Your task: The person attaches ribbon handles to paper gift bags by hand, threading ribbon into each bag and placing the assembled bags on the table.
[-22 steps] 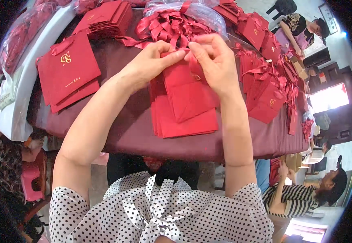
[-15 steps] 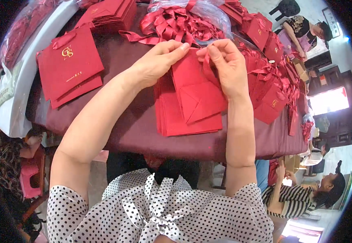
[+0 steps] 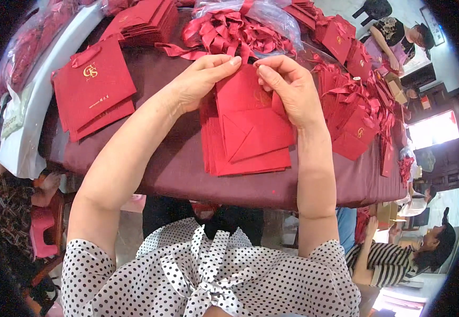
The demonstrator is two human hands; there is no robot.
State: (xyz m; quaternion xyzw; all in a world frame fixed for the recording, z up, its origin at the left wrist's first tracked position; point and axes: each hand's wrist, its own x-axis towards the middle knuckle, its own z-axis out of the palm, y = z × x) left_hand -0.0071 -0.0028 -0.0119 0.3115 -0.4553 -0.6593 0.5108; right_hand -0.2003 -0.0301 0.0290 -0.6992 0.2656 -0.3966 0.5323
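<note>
A flat red paper gift bag [image 3: 258,129], its folded base toward me, lies at a slant over a stack of matching bags [image 3: 213,150]. My left hand [image 3: 203,79] is closed on the bag's top left corner, thumb pressed down. At the top right edge my right hand [image 3: 292,90] pinches with thumb and forefinger; a red ribbon runs by its fingers, partly hidden behind them. Just beyond both hands lies a heap of red ribbons [image 3: 234,34] in clear plastic.
A dark red cloth covers the table [image 3: 171,174]. Finished-looking bags with ribbon handles [image 3: 95,79] lie at left; more ribboned bags [image 3: 358,129] crowd the right. A folded bag stack [image 3: 145,24] sits far left. A person in stripes [image 3: 398,259] works at right.
The bag has shifted slightly left and lies flatter. My right hand has moved left along its top edge, and the ribbon loop that hung below those fingers no longer shows.
</note>
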